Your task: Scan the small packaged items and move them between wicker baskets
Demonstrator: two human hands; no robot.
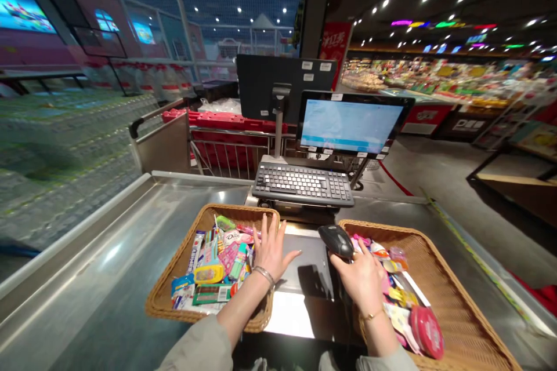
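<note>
The left hand point(270, 248) hung over the right side of a wicker basket point(169, 308) on the tabletop point(108, 255), its fingers spread apart; whether it touched the packets point(217, 261) beneath, partly covered by hand and forearm, I couldn't tell. The right hand point(360, 278) had its fingers clamped on a black scanner point(336, 242), its handle mostly hidden, beside the second basket point(452, 301), whose near end was cut off. The screen's point(348, 123) text was illegible.

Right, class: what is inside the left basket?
The left basket holds a Dove pack, a yellow pack, a green pack and a blue pack, among others. The left hand and forearm partly cover its right side; anything beneath the top layer cannot be seen.
</note>
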